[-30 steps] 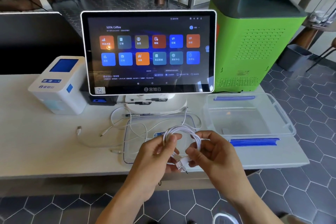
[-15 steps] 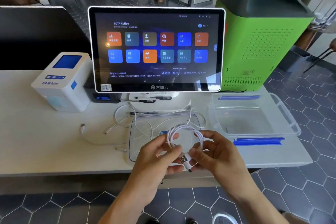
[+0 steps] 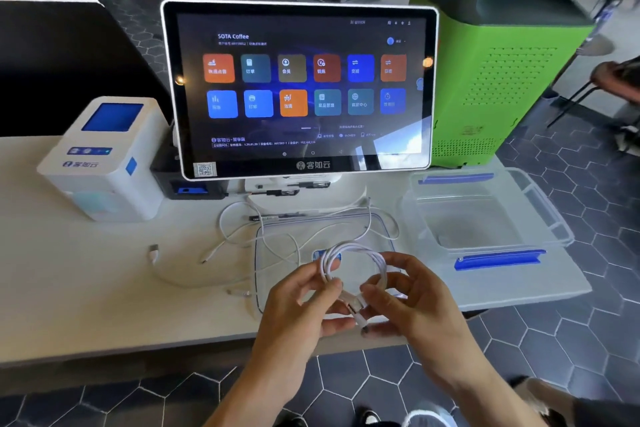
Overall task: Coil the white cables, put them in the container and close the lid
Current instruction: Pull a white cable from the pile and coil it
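A coiled white cable [image 3: 353, 251] is held up above the table's front edge. My left hand [image 3: 304, 305] pinches its left side and my right hand [image 3: 412, 302] grips the right side and the plug ends at the bottom. Under my hands a clear lid [image 3: 277, 267] lies flat on the white table [image 3: 86, 288]. More loose white cables [image 3: 242, 229] sprawl over the lid and the table to its left. The clear container [image 3: 540, 215] with blue clips stands open at the right with nothing in it.
A touchscreen terminal [image 3: 301, 87] stands at the back middle, a white printer [image 3: 104, 159] at the left, a green machine [image 3: 495, 55] at the back right. The table's front edge runs just below my hands, with dark hexagon floor tiles beyond it.
The coil stays between both hands while my fingers shift around the plug ends. The view has drifted slightly, and the loose cables and container have not moved.
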